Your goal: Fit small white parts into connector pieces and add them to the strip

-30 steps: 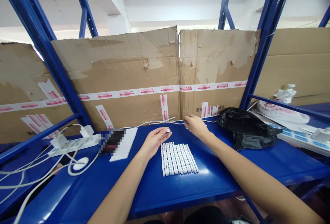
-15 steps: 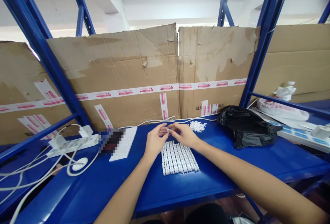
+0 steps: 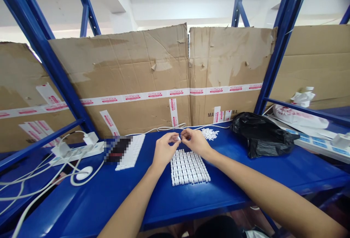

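Observation:
My left hand pinches a small white plastic piece between thumb and fingers. Right beside it, my right hand has its fingertips pressed together at the piece's right side; whether they hold a part of their own is too small to see. Just below both hands, rows of white pieces lie side by side on the blue tabletop, forming a block. Behind my right hand is a loose pile of small white parts.
A black plastic bag slumps at the right. To the left lie a white sheet of pieces, partly under a blurred dark object, and a power strip with tangled cables. Cardboard panels stand along the back.
My right fingers have drawn slightly away to the right of my left fingertips and curled in more. The white piece in my left hand now shows more clearly.

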`<move>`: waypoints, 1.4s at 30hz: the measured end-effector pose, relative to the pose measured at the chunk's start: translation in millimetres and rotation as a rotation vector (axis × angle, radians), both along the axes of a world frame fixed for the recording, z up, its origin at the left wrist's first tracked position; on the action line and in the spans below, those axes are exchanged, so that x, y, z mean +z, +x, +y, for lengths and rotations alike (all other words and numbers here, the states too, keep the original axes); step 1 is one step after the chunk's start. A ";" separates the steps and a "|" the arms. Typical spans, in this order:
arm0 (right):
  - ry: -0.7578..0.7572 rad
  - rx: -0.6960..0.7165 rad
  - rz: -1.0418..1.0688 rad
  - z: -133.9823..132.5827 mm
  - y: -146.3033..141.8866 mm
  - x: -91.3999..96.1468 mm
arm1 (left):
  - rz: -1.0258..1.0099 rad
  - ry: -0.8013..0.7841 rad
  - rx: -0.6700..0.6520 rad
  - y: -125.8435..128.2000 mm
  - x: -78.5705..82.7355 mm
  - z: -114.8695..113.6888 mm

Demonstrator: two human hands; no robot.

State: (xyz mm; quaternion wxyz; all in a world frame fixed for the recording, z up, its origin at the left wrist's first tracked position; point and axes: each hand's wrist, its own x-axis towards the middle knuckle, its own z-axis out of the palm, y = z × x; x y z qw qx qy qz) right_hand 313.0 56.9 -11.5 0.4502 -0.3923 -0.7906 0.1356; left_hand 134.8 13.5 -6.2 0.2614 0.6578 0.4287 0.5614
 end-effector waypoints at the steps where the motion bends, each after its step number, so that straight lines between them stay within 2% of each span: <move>1: 0.008 -0.052 -0.055 5.2 6.2 1.3 | 0.027 0.001 0.018 -1.0 0.0 0.2; 6: -0.002 -0.451 -0.446 31.7 54.7 6.1 | 0.124 0.038 0.072 -15.2 -5.7 8.3; 7: -0.002 -0.505 -0.509 35.1 63.5 6.0 | 0.124 0.039 0.068 -18.8 -7.7 11.0; 9: 0.013 -0.527 -0.599 39.3 75.3 5.0 | 0.117 0.011 0.072 -24.9 -11.9 16.4; 12: 0.043 -0.389 -0.595 39.5 75.6 3.3 | 0.143 -0.077 0.113 -31.0 -16.6 22.3; 18: 0.087 0.124 -0.406 24.5 42.8 -1.0 | 0.265 -0.096 0.122 -39.6 -17.6 25.5; 22: 0.034 0.287 -0.325 13.5 29.4 -6.6 | 0.379 -0.105 0.171 -45.5 -16.3 27.2; 27: -0.084 0.352 -0.258 12.4 24.4 -14.1 | 0.362 -0.138 0.200 -50.2 -17.9 30.4; 31: -0.161 0.292 -0.212 21.4 25.9 -19.3 | 0.388 -0.133 0.242 -52.4 -21.3 32.6; 35: -0.139 0.178 -0.191 28.2 33.4 -19.9 | 0.452 -0.129 0.277 -53.1 -22.9 33.4; 39: -0.153 0.244 -0.217 26.8 35.7 -17.2 | 0.420 -0.078 0.274 -48.9 -20.5 31.3; 42: -0.098 0.235 -0.176 22.1 29.9 -13.8 | 0.297 -0.052 0.194 -40.1 -17.9 28.7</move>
